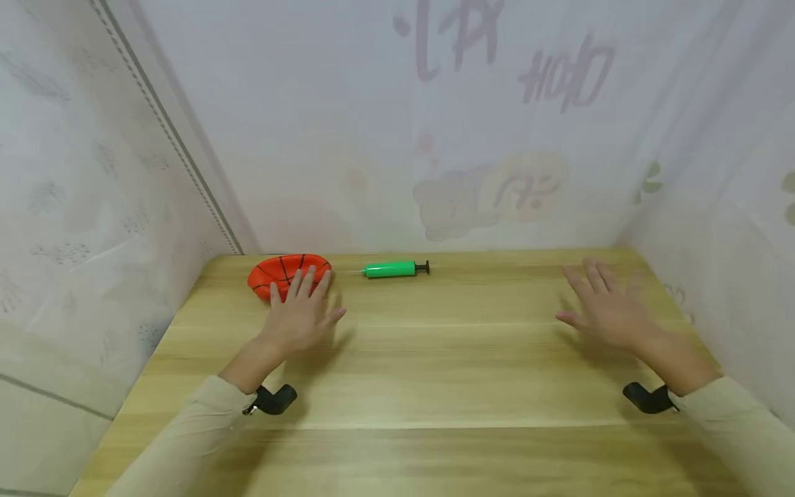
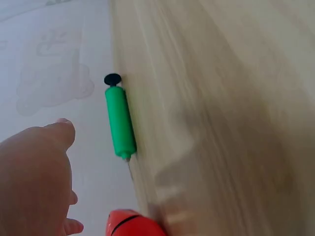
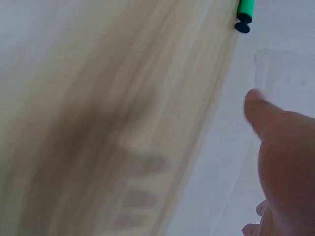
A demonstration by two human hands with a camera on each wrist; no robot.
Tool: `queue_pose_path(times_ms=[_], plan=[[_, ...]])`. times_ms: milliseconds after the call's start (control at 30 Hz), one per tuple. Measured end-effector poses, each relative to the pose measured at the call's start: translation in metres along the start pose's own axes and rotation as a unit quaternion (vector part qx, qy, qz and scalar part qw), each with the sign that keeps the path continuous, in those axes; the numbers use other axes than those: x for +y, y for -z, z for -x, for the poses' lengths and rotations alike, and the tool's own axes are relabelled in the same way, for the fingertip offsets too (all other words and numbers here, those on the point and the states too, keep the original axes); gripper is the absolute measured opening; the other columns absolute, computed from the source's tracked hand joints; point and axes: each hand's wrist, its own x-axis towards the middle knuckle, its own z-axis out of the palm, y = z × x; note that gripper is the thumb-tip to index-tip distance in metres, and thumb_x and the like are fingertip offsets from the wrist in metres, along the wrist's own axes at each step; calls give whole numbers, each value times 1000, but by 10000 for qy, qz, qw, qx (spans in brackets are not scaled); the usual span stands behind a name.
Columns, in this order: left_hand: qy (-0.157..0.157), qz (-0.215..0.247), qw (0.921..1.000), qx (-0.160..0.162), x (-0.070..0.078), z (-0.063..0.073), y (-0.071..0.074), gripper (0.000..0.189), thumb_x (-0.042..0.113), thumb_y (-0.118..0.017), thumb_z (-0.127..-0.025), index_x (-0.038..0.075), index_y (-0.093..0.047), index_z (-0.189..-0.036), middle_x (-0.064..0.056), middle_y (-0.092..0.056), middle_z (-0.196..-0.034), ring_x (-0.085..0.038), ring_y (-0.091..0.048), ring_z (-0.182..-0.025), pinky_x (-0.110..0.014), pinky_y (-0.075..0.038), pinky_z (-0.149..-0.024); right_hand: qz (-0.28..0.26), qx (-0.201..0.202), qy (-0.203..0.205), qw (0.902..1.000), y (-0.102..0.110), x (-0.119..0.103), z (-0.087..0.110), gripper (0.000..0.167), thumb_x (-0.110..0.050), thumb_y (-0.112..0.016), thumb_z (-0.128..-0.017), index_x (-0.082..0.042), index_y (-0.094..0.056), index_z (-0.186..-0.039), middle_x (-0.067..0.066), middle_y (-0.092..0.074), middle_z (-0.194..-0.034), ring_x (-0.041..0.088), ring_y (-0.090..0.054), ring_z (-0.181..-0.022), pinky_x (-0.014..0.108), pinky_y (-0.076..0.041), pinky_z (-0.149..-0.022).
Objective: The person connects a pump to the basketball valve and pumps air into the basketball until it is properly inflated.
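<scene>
A deflated red ball with black basketball lines (image 1: 290,269) lies at the back left of the table, its top sunk into a bowl shape. To its right is a green hand pump (image 1: 390,269) with a black handle and a thin needle that points at the ball. My left hand (image 1: 297,321), fingers spread and straight, overlaps the ball's near side in the head view. In the left wrist view the thumb shows beside the pump (image 2: 120,120). Over the table's right side my right hand (image 1: 611,310) has its fingers spread and holds nothing; its shadow falls below.
The wooden table (image 1: 435,373) ends at a pale patterned curtain (image 1: 348,124) along the back, with similar sheeting at the left and right. A black wrist mount (image 1: 273,400) sits at the left sleeve, another (image 1: 647,398) at the right.
</scene>
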Motion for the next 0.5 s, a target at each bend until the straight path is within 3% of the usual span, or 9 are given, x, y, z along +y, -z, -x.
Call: queue_pose_path(times_ms=[233,500], plan=[[-171,-221,9996,67,-12,-12,21,81,51,-55,-101,1,-27,-159,-28,-23,-162,-47,-20,-150,-75,-12,-113,-77,-22,427,9991,12,-34,-27,88,-53,-59,-100,-6,-17,-162,32,-8,-164,54,-12,-149,85,-4,-102],[-67,2,9993,-356,-44,-45,39,82,49,-52,-103,-3,-20,-158,-31,-20,-161,-50,-17,-148,-77,-8,-111,173,-122,958,9952,23,-78,-73,85,-58,-50,-102,-11,-15,-164,28,-8,-166,49,-11,-151,80,-3,-108]])
